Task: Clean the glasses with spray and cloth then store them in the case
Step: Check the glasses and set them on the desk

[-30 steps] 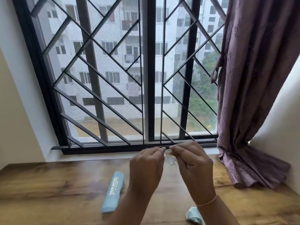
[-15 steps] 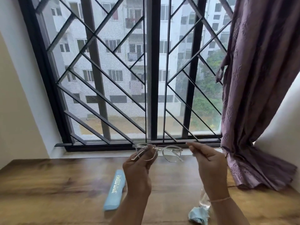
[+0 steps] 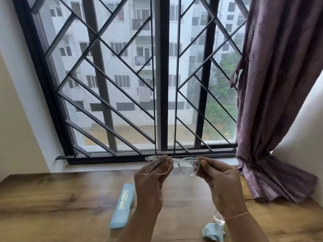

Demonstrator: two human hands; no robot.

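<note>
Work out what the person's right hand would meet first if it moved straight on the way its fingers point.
The right hand pinches the clear glasses, which would move with it. Its fingers point forward and slightly left. Past them the black window frame looks first in line, though depth is unclear.

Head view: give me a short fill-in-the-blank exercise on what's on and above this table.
1. The left hand and right hand hold the ____ in the air.
2. The case lying on the table is ____ in colour.
3. The cloth lies to the ____ of the case.
Missing words: glasses; blue; right.
</note>
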